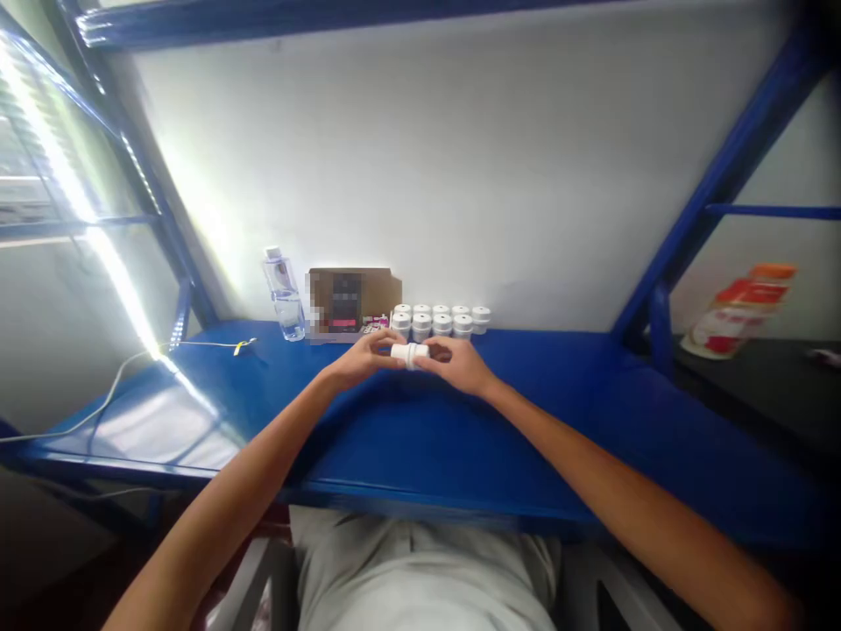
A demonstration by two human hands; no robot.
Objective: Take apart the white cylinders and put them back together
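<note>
1. White fitting: one, small, roughly cylindrical, with a raised ring about its middle. Held on its side between the two hands, near the middle of the table; whether it touches the top cannot be told. Judged light, stiff, probably plastic; smooth ends may slip or roll under a loose pinch. Not notably fragile, though a drop could scuff it.

2. Grip points: best taken by the two plain ends, thumb opposed to fingers; the ring should serve as a stop against sliding. Light, even pressure seems enough.

3. Left hand: narrow, thumb and fingers closed on the fitting's left end.

4. Right hand: likewise narrow, pinching the right end; fingers curled, some partly hidden.

5. White pieces: a group, upright in close rows just beyond the hands, near the wall. Apparently of like make.

6. Cardboard box: one, open, left of the group, holding a dark item and small printed goods, too blurred to read.

7. Clear bottle: one, white-capped, part filled, left of the box.

8. Table: blue, glossy, a smooth surface beneath all the above.
</note>
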